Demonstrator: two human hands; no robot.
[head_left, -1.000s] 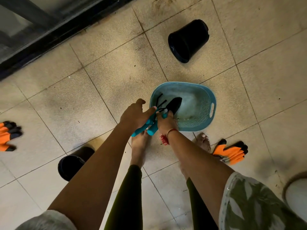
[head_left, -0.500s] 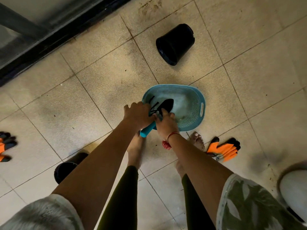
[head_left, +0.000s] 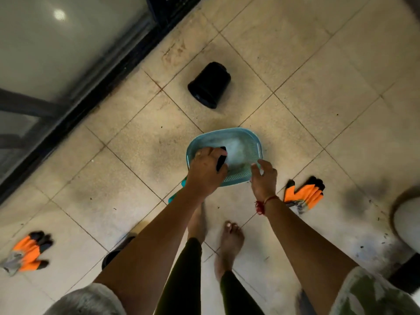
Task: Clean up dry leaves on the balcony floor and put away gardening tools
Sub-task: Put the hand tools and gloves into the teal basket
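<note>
Dim, warm yellowish light is falling on the tiled floor (head_left: 329,76), which is looking brightest toward its far right corner. A small round glare spot is glinting on the glass door (head_left: 59,14) along the floor's far left edge. Motion blur is softening everything, most of all the orange glove (head_left: 27,253) at the near left edge. Dark soft patches beside the basket (head_left: 256,142) are reading as shadow or grime, and it is unclear which. Grout lines are bowing outward toward the picture's edges.

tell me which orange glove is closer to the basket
The glove on the person's right, on the floor just beside the basket. The other glove lies far off to the left, near the picture's edge.
</note>
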